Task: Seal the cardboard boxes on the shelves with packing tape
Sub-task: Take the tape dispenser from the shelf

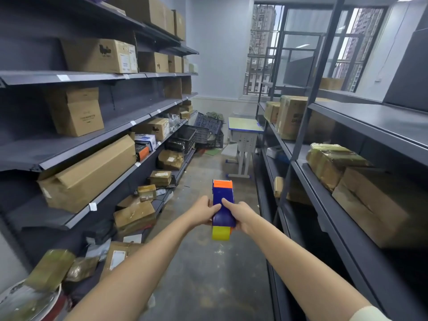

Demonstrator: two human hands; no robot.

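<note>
**Tape dispenser gripped in both hands, boxes well out of reach on either side**

A person stands in a storeroom aisle with both arms stretched forward. The left hand and right hand each curl round a side of the blue tool, thumbs meeting on its top face. Its orange cutter end points away from the body, and the yellow tape roll sits at the near end, under the hands. The tool hangs over the bare floor, touching no box.

The cutter end looks unguarded, so a finger sliding forward along the body could be nicked. No free tape end shows. If it has stuck back onto the roll, it will probably have to be picked loose before any sealing starts.

The long box lies tilted on the left shelves, its near end flaps gaping. Pressing tape down hard there could shove it askew or off the edge. The open box on the right shelves has another parcel resting on it, which would likely get in the way of closing it.

The long box lies up and left of the left hand, and the open box lies right of the right hand. Both are well apart from the hands.
</note>
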